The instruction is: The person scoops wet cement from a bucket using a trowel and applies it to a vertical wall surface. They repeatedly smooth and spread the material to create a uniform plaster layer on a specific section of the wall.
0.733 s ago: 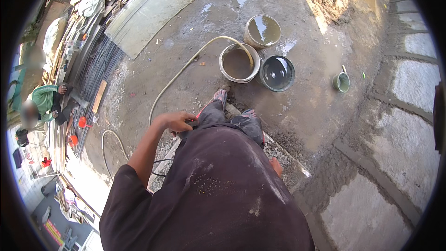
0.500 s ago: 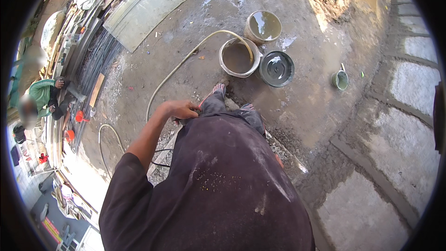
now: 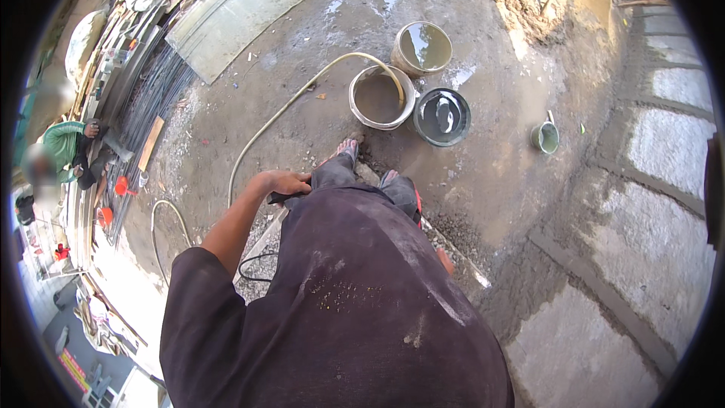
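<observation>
My left hand (image 3: 288, 183) is beside my left thigh, its fingers closed round something dark (image 3: 281, 198) that is mostly hidden under the palm. Of my right hand (image 3: 446, 261) only a small patch of skin shows past the right edge of my dark shirt (image 3: 362, 295), its fingers out of sight. In front of my bare, muddy feet stands a pale bucket (image 3: 384, 122) of brown water with a hose (image 3: 291, 104) running into it. Close by are a second bucket (image 3: 436, 72) holding murky water and a black tub (image 3: 442, 141) with water inside.
A small green pail (image 3: 545, 138) with a dipper-like handle stands off to the right, near concrete slabs (image 3: 668, 147) edged with wet mortar. At left lie a pale sheet (image 3: 249, 15), metal rods (image 3: 155, 75) and planks. A person in a green top (image 3: 64, 140) sits there.
The whole view has shifted slightly, carrying the buckets a little left and down. More of the dark thing under my left hand shows, and a bit more of my right hand appears.
</observation>
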`<state>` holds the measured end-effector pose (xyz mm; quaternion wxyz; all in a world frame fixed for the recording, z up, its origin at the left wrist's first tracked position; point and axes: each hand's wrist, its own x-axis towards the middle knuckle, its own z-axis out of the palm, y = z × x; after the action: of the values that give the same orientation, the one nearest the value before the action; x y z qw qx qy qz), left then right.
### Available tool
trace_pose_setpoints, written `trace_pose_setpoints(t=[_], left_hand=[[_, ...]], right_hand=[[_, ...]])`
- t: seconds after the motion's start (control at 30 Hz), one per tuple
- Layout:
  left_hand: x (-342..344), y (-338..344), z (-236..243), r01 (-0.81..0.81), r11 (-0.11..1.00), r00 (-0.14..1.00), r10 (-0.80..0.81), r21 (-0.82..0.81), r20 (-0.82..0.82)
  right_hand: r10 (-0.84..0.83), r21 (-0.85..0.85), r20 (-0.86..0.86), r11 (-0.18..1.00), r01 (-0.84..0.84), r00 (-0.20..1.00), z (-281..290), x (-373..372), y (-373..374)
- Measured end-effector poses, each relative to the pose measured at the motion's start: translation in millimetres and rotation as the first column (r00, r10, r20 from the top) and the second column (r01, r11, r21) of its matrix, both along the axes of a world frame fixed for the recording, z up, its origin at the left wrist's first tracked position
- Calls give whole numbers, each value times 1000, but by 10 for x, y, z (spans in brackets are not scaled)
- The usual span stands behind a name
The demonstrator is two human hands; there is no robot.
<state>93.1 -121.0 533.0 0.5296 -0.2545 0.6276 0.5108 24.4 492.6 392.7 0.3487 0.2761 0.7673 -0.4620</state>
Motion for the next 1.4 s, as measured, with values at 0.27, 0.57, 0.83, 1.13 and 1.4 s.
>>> trace_pose_setpoints(t=[0.27, 0.57, 0.83, 1.13, 1.4], left_hand=[[520, 1205, 144, -746, 662, 647, 692, -77, -321], [960, 1894, 419, -936, 330, 301, 930, 122, -209], [1501, 2057, 16, -961, -147, -157, 987, 233, -23], [2254, 1425, -361, -899, -193, -175, 981, 393, 82], [2377, 1283, -235, -999, 25, 24, 1000, 23, -19]], right_hand=[[49, 61, 32, 997, -51, 998, 671, -780, 256], [234, 168, 238, 946, -277, 943, 524, -1556, 1037], [338, 108, 169, 927, -358, 926, 445, -2302, 38], [507, 35, 32, 860, -508, 861, 665, -2346, -1919], [765, 70, 207, 610, -789, 610, 513, -2127, -2454]])
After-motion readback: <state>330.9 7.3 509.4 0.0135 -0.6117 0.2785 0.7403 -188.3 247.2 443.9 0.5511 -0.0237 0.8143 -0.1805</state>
